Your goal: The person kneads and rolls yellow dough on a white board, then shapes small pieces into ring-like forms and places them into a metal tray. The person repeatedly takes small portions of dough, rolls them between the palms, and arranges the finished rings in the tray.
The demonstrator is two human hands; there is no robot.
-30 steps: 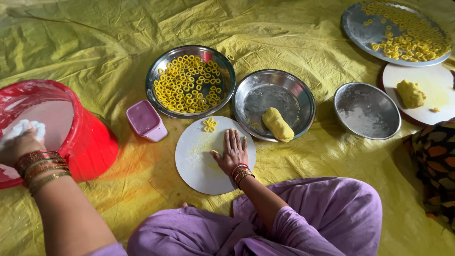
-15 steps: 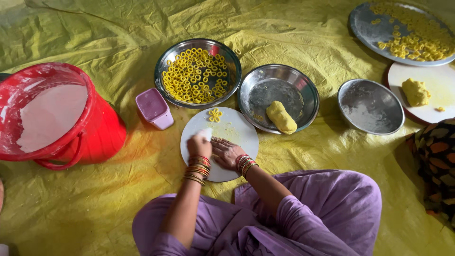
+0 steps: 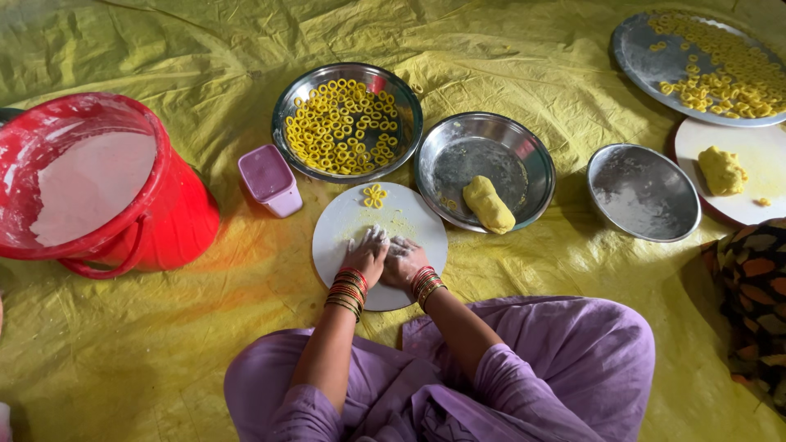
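Both our hands, left hand (image 3: 366,252) and right hand (image 3: 404,260), are pressed side by side on the white round board (image 3: 344,221), floury, fingers flat; if they pinch any dough we cannot tell. Done so far: a few yellow rings (image 3: 375,195) at the board's far edge, a steel bowl (image 3: 286,106) of rings beyond it, more on the far-right tray (image 3: 634,53). Left to work: the dough log (image 3: 488,205) in the steel plate (image 3: 458,143) just right of the board, plus a lump (image 3: 720,169) on the far-right white plate (image 3: 765,147); red flour bucket (image 3: 176,213) at left.
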